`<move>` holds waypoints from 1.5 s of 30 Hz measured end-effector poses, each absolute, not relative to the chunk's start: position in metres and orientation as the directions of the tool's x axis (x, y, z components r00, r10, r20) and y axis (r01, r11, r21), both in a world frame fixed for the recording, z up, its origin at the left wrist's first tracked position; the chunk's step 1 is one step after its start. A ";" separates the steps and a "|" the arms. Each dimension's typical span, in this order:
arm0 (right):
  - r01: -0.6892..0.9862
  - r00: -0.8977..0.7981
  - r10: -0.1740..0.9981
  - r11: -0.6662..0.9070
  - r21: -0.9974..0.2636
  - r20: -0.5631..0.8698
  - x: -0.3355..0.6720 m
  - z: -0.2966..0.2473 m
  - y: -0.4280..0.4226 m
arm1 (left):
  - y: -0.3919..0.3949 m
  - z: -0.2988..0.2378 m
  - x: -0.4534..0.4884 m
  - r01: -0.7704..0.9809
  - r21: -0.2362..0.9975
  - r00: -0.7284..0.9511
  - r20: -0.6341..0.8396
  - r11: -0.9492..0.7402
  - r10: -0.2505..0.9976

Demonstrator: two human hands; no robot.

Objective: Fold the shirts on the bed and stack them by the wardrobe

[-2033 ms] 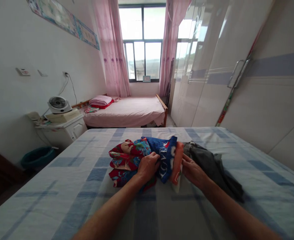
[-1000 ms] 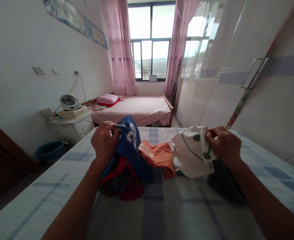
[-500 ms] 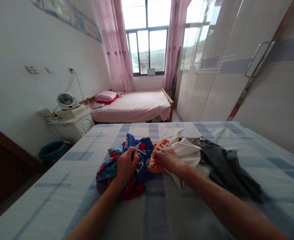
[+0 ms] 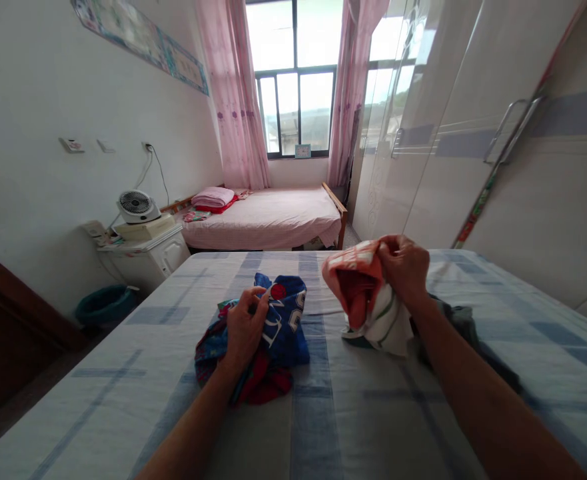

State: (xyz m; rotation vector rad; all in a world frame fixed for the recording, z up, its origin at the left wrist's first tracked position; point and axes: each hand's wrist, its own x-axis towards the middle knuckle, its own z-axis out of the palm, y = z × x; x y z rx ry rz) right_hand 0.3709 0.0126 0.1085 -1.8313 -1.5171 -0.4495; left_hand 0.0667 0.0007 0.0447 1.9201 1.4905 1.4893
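My left hand (image 4: 246, 323) is closed on a crumpled blue garment (image 4: 288, 320) with white lettering and a red dot. Under and left of it lies a red and multicoloured patterned cloth (image 4: 268, 383). My right hand (image 4: 406, 267) pinches an orange garment (image 4: 353, 267) and holds it raised above the bed, its opening facing me. A white garment with a dark green stripe (image 4: 388, 323) hangs or lies just below the orange one; I cannot tell whether it is gripped too. Behind my right forearm a dark grey garment (image 4: 463, 327) lies partly hidden.
All the clothes lie on a bed with a blue and white checked sheet (image 4: 143, 373). Beyond it stands a pink bed (image 4: 283, 213). At left are a white cabinet (image 4: 163, 253) with a fan (image 4: 138, 207) and a teal bin (image 4: 106, 305). A wardrobe (image 4: 423, 180) lines the right.
My right hand has lifted the orange garment up and to the right, away from the blue one. The white garment has shifted with it. My left hand stays on the blue garment.
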 end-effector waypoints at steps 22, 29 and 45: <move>0.663 -0.025 0.861 0.395 -0.636 0.508 0.323 0.079 -0.048 | -0.017 0.056 0.154 0.515 0.549 0.462 0.469 -0.659 0.752; 0.884 0.256 0.820 0.016 -0.466 0.513 0.429 0.054 -0.055 | 0.032 0.113 0.085 0.664 0.538 0.058 0.656 -0.520 0.753; 0.901 0.227 0.811 0.035 -0.432 0.539 0.428 0.043 -0.047 | 0.087 0.199 -0.063 0.942 0.243 -0.145 0.916 -0.230 0.375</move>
